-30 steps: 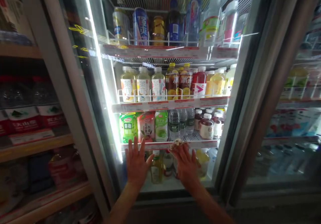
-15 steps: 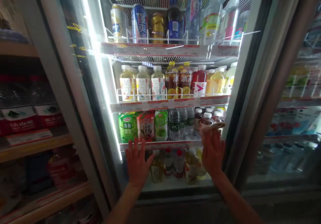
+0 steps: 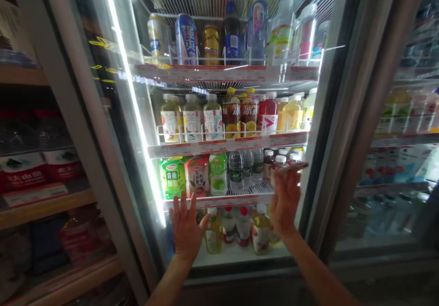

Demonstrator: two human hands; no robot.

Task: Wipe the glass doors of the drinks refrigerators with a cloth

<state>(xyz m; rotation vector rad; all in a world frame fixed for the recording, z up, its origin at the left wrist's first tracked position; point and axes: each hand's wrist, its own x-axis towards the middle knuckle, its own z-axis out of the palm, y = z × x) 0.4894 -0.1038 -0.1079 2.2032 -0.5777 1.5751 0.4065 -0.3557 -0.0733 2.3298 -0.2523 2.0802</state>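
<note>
My left hand [image 3: 187,230] is raised in front of the lit drinks fridge, its fingers spread and palm turned away. It holds nothing. Whether it touches the glass door cannot be made out. Just above its fingertips stand a green drink bottle [image 3: 173,178] and a red-labelled one [image 3: 197,175]. To the right, my right hand [image 3: 285,205] is up in front of small brown bottles [image 3: 280,160]. A thin flat object [image 3: 297,166], edge-on and perhaps a phone, juts from the top of its fingers. Clear water bottles [image 3: 236,171] sit between the two hands.
Cans and tall bottles line the top shelf [image 3: 206,73]; tea and juice bottles fill the one below. More bottles [image 3: 213,235] stand at the fridge bottom. A metal door frame [image 3: 353,114] runs down the right. Wooden shelves [image 3: 51,207] with packaged drinks are at left.
The view has shifted slightly, so the upper shelves sit a little lower and further left. Both hands keep nearly the same pose; the right one appears slightly further left.
</note>
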